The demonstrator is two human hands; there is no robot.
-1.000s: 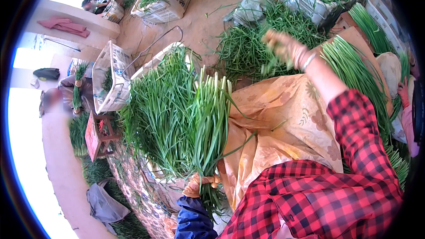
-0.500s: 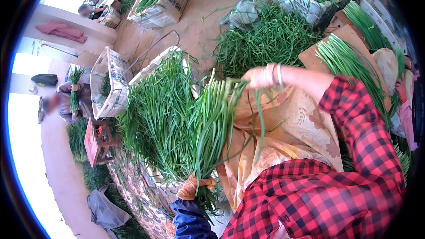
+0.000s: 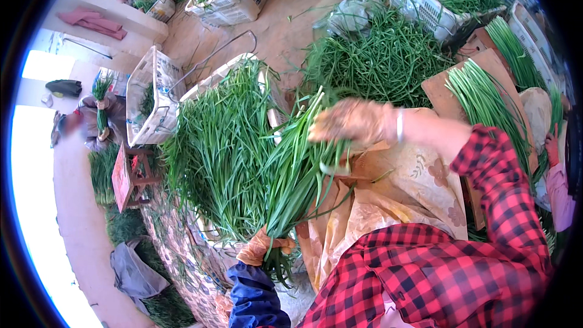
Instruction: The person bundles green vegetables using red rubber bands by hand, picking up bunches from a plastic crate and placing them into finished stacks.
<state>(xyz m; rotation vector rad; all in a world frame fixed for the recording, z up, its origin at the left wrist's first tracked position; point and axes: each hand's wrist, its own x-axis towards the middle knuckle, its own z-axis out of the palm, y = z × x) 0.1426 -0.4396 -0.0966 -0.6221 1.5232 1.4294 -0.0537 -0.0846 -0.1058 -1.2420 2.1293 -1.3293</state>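
My left hand (image 3: 262, 248), in an orange-brown glove with a blue sleeve, is closed round the leafy lower end of a bunch of long green chives (image 3: 294, 173). The bunch leans up and right, its pale stem ends at the top. My right hand (image 3: 352, 123), also gloved and with a bracelet at the wrist, is over the upper right side of those stems. Motion blurs its fingers, so their grip is unclear. Left of the bunch, a white crate (image 3: 209, 88) is heaped with loose chives (image 3: 225, 152). A stained, flowered apron (image 3: 419, 167) covers my lap.
A pile of green trimmings (image 3: 376, 64) lies ahead. To the right, chives (image 3: 486, 100) rest on a brown board (image 3: 438, 88). White crates (image 3: 240, 6) stand farther off, with a red stool (image 3: 123, 176) at left. Other people work at left and far right.
My right hand has moved slightly left and down against the bunch, and the strands that dangled below it no longer hang there. My left hand keeps its grip. The whole view has shifted a little.
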